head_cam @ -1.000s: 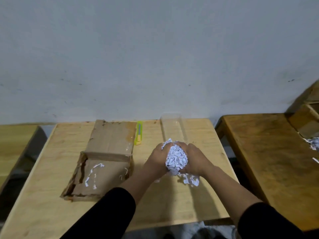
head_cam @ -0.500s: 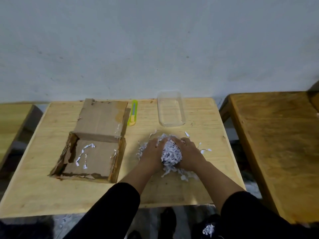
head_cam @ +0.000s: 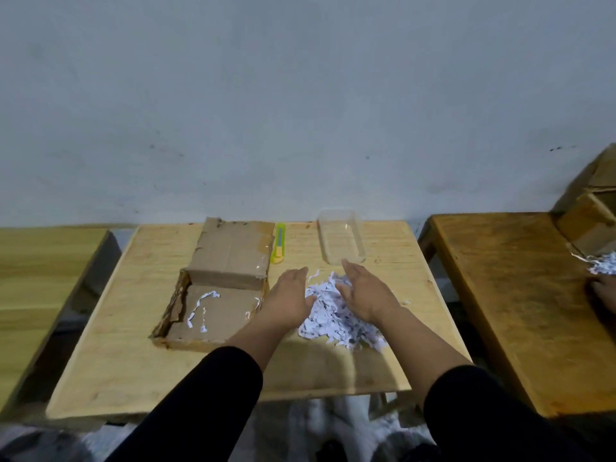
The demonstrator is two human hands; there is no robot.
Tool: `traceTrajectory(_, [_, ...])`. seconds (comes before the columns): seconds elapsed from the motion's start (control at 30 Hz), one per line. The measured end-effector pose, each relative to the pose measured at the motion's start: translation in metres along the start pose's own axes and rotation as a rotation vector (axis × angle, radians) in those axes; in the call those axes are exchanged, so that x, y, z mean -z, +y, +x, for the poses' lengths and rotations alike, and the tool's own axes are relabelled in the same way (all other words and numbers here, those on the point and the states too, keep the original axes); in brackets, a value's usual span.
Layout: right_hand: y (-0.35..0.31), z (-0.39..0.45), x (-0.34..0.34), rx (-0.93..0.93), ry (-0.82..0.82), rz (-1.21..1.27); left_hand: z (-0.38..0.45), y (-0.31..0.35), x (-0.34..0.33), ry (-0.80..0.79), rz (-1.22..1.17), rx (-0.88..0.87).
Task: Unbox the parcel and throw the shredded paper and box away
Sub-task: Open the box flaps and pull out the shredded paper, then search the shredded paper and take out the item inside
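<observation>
A flat brown cardboard box (head_cam: 220, 295) lies open on the wooden table (head_cam: 133, 361), its lid folded back toward the wall, with a few white paper strips (head_cam: 200, 308) inside. To its right a loose pile of white shredded paper (head_cam: 333, 315) spreads on the table. My left hand (head_cam: 288, 298) rests at the pile's left edge and my right hand (head_cam: 366, 295) lies over its right part. Both hands are flat with fingers apart and hold nothing.
A yellow-green utility knife (head_cam: 279, 243) lies by the box lid. A clear plastic container (head_cam: 341, 240) stands behind the pile. On the darker table (head_cam: 516, 295) at right sit another cardboard box (head_cam: 590, 225), more shreds (head_cam: 603, 271) and another person's hand (head_cam: 605, 295).
Both hands were squeezed on a ball of shredded paper. They have let it go and spread apart, and the paper now lies loose on the table.
</observation>
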State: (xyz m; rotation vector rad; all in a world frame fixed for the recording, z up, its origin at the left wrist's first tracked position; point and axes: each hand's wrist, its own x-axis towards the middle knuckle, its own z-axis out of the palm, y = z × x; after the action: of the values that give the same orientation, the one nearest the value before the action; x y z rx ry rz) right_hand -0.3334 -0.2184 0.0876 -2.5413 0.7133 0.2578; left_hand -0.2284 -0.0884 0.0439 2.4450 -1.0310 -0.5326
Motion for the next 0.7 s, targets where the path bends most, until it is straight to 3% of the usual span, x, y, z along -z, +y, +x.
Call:
traceTrajectory(0.17, [-0.042,-0.002,-0.019,0.072,0.030,0.002,-0.033,-0.036,0.028,0.096,-0.007,0.105])
traceTrajectory(0.43, [-0.112,0.028,-0.070,0.271,-0.071,-0.062,-0.087,-0.129,0.058,0.245,-0.045,0.385])
traceTrajectory(0.6, [-0.137,0.056,-0.108,0.416,-0.181,-0.149,-0.102,-0.175,0.046,0.180,-0.081,0.503])
traceTrajectory(0.7, [-0.147,0.074,-0.125,0.463,-0.240,-0.169,-0.103,-0.184,0.040,0.220,-0.239,0.529])
